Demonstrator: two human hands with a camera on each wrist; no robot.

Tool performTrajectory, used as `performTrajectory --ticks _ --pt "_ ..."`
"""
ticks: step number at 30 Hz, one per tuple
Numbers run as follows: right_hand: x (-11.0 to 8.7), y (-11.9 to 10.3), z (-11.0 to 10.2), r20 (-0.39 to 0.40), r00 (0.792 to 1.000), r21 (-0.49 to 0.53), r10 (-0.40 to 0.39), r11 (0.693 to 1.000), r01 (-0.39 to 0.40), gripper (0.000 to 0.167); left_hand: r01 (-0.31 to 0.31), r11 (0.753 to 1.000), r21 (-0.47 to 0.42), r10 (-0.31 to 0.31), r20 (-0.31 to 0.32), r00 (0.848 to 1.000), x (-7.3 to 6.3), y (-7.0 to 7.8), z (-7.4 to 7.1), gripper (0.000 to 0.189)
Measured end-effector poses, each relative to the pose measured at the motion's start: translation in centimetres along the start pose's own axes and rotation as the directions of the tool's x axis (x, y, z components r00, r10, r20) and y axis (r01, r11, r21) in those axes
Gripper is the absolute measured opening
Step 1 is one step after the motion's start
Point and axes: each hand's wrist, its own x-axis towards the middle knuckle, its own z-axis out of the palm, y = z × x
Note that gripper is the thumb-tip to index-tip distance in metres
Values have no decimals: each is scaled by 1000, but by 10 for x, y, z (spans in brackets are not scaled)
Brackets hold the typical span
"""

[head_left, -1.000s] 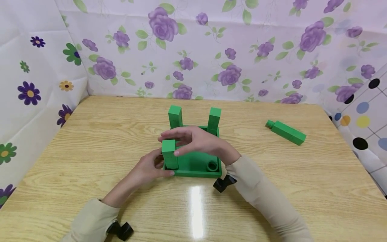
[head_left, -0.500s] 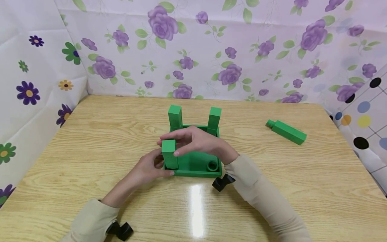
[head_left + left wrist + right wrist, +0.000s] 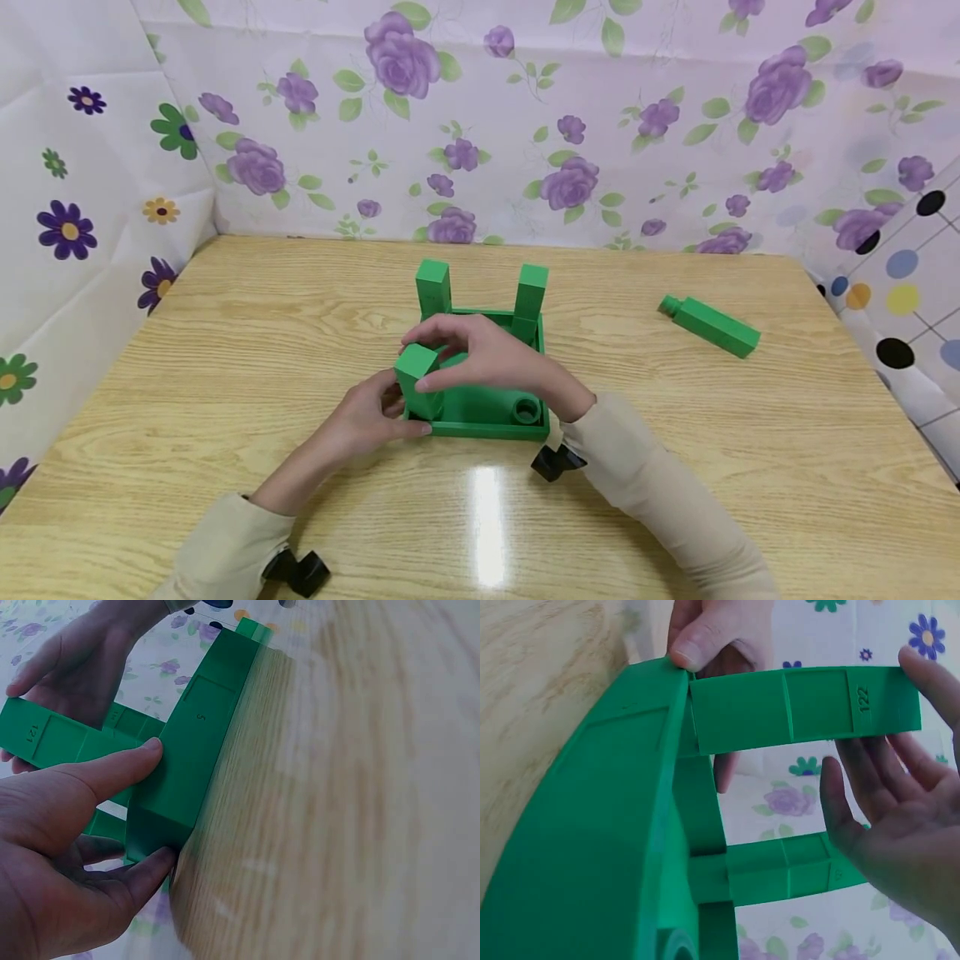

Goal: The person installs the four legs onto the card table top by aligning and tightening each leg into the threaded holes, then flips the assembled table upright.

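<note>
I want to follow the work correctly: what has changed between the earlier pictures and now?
The near-left post has turned a little clockwise, seen from above, with the right hand holding its top. Nothing was let go. The left hand stays on the tray; the two far posts and the lying post stay put.

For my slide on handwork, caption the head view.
Left hand grips the green tray while the right hand holds its near-left post; another post lies loose on the table.

Green tray (image 3: 487,431) partly hidden behind both hands (image 3: 483,354) (image 3: 369,414)
</note>
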Motion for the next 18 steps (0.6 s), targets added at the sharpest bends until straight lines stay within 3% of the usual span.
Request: performTrajectory --ticks 9,18 --pt "-1 -7 11 -181 981 -92 74 992 -92 41 3 1000 3 -3 2 1000 0 2 0 78" --pt "-3 -11 19 -257 961 -156 104 977 -147 37 3 1000 20 -3 9 1000 1 -1 0 85"
